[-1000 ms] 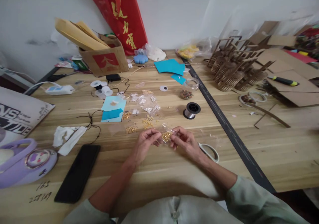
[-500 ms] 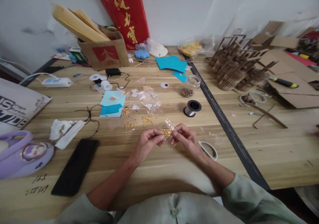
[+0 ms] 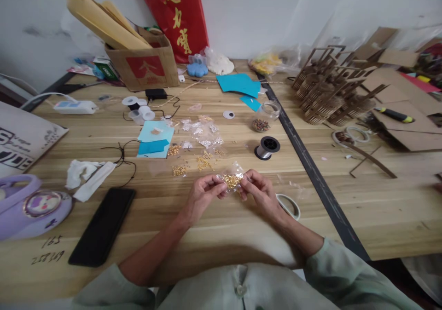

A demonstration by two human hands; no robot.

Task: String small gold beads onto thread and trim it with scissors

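A small clear plastic bag [image 3: 232, 180] with gold-coloured findings inside is stretched between my two hands, above the front part of the wooden table. My left hand [image 3: 204, 197] pinches its left side between thumb and fingers. On the opposite side my right hand [image 3: 259, 191] grips the bag in the same way. Just beyond lie loose piles of gold findings [image 3: 204, 161] and small bags of silver pieces [image 3: 207, 133]. A spool of silver wire [image 3: 267, 148] stands to the right, and a roll of white tape [image 3: 288, 207] lies beside my right wrist.
A black phone [image 3: 102, 227] and a purple container [image 3: 34, 206] lie at left. Blue paper [image 3: 155, 137] sits near the beads. A jar of beads [image 3: 262, 122] stands farther back. Several brown woven baskets [image 3: 331, 89], cardboard [image 3: 410, 112] and a utility knife [image 3: 395, 114] are at right.
The bag has been spread flatter between my hands, so more of its gold contents shows. My hands have moved slightly apart. The whole view has shifted a little.
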